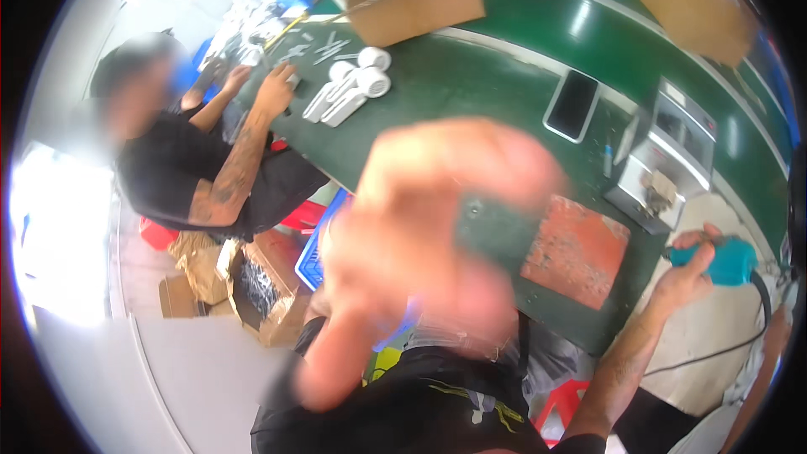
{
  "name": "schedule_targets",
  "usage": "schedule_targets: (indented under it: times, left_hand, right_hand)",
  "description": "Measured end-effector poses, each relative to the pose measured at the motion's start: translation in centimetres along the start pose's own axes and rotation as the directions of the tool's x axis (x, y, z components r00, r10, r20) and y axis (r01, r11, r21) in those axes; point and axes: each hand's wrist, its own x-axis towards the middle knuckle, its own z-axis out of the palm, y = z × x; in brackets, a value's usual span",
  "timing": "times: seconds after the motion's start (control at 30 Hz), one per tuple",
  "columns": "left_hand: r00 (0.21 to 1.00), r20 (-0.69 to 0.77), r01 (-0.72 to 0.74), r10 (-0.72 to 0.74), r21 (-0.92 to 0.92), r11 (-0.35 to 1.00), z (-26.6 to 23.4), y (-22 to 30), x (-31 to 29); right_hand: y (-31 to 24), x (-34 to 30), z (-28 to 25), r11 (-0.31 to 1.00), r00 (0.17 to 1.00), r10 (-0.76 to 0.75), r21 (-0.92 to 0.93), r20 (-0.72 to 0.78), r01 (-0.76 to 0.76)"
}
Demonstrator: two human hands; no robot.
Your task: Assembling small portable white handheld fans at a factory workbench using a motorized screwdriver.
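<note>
Teal power tool (730,262), one, rounded body, black cord (765,303) trailing from its rear end: grasped in my right hand (685,282), past the right end of the counter (479,76), with a pale surface (710,319) visible below it. Its narrow front end points left, toward the counter.

My left hand (391,244), one, badly blurred and large in the head view: raised over the near edge of the counter, released, fingers curved and standing apart from the thumb, green counter showing through the gap.

Red-orange square pad (576,252), one, worn and speckled: flat on the counter, between my two hands.

Grey metal machine (702,139), one, boxy, a brown lump (658,189) at its front: on the counter's right end, just beyond my right hand.

Phone (573,105), one, dark screen, pale edge: lying on the counter, left of the machine. Small blue item (608,160), one, slender: between phone and machine.

White parts (361,88), several, round heads and long handles: grouped at the counter's left.

Cardboard box (420,13), one, open, filled: behind the white parts.

Co-worker (164,164), one, dark shirt: seated at left, hands over the counter's far-left end.
</note>
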Motion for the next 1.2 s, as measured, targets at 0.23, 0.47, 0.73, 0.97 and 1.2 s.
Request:
schedule_targets:
  times: [0.23, 0.47, 0.73, 0.97, 1.2]
  left_hand:
    - [0.989, -0.064, -0.121, 0.136, 0.199, 0.972, 1.7, 3.5, -0.4]
    - [0.965, -0.028, -0.242, 0.259, 0.275, 0.930, 4.2, 3.4, 1.1]
    - [0.924, -0.106, -0.316, 0.368, 0.330, 0.889, 5.9, 4.5, 0.4]
    - [0.895, -0.265, -0.388, 0.359, -0.068, 0.919, 9.9, -0.3, 2.6]
    - [0.881, -0.087, 0.465, -0.465, -0.020, 0.885, 16.0, -11.5, 2.1]
  right_hand:
    - [-0.9, -0.3, 0.6, 0.998, 0.999, 0.032, 0.054, 0.015, -0.033]
    - [-1.5, -0.1, 0.7, 0.997, 0.999, 0.012, 0.074, 0.042, -0.015]
    - [-1.9, -0.1, 1.3, 0.999, 0.999, 0.012, 0.037, 0.046, -0.014]
    - [-1.2, -0.8, 1.6, 0.974, 0.975, 0.221, 0.048, 0.016, -0.221]
    - [-6.8, -1.2, -3.8, 0.965, 0.971, 0.220, -0.167, 0.097, -0.202]
